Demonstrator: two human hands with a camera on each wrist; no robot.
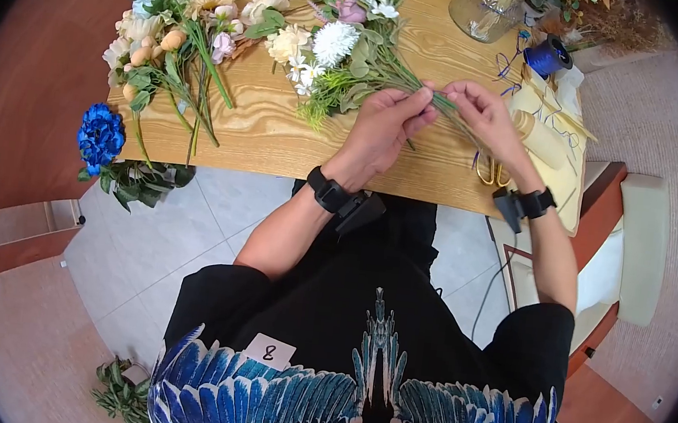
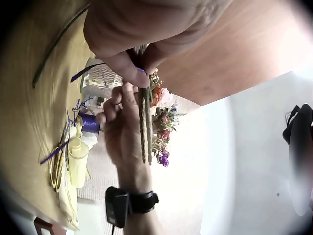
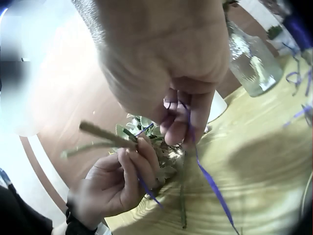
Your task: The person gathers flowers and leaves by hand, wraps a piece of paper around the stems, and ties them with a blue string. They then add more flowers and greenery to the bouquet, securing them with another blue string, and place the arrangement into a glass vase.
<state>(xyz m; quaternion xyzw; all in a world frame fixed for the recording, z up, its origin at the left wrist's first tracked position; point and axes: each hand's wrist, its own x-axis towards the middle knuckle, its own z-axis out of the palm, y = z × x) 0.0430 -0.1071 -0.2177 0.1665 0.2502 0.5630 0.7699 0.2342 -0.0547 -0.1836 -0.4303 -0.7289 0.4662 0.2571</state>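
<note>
A bouquet of white, cream and mauve flowers (image 1: 336, 43) lies toward the table's middle, its stems (image 1: 405, 76) running right into the left hand (image 1: 382, 129). That hand pinches the stems between thumb and fingers; in the right wrist view the left hand (image 3: 122, 183) grips them below their cut ends (image 3: 100, 134). Beside it, the right hand (image 1: 493, 124) has its fingers curled round a thin purple ribbon (image 3: 208, 176), which hangs down past the fingertips. In the left wrist view a bit of purple ribbon shows at the stems (image 2: 144, 122), with the right hand (image 2: 124, 132) just behind them.
Loose flowers (image 1: 212, 0) and a blue bloom (image 1: 101, 137) lie on the left of the table (image 1: 256, 133). To the right are a ribbon spool (image 1: 549, 57), gold-handled scissors (image 1: 492, 171), rolled yellow paper (image 1: 541, 140) and a glass vase (image 1: 484, 12). White pots stand behind.
</note>
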